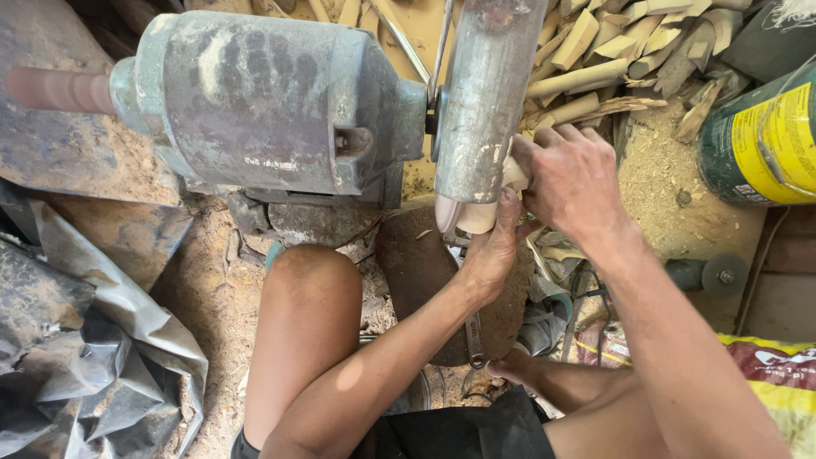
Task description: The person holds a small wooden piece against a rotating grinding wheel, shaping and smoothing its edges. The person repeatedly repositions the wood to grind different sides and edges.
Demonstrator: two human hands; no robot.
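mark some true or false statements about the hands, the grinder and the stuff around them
1. Both hands, the left hand and the right hand, hold a pale wooden piece at the grinder's wheel guard. True.
2. The pale wooden piece is dark red. False: it is pale, nearly cream.
3. A heap of cut wooden sticks lies beyond the grinder. True.
4. The motor housing is bright and freshly painted. False: it is worn, grey-green and dusty.
5. A wrench lies on the ground near the person's foot. True.
6. The green and yellow can stands left of the motor. False: it is at the right edge.

crumpled plastic sheet (pixel 93 340), green-yellow can (pixel 765 136)
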